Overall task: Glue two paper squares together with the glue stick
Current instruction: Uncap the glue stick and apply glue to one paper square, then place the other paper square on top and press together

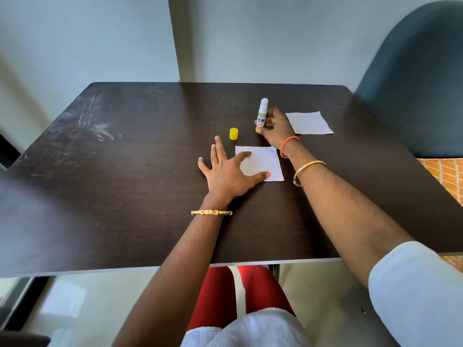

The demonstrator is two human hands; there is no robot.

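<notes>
A white paper square (265,161) lies near the middle of the dark table (125,171). My left hand (226,172) rests flat with fingers spread, its thumb and forefinger pressing the square's left part. My right hand (273,127) grips the uncapped glue stick (262,113), which stands upright on the table just beyond the square, white tip up. The yellow cap (233,134) stands on the table to the left of the stick. A second white paper square (309,123) lies flat to the right of my right hand.
A blue-grey chair back (421,78) stands at the table's right far corner. A white wall runs behind the table's far edge. Scuff marks (95,123) show on the left part of the tabletop.
</notes>
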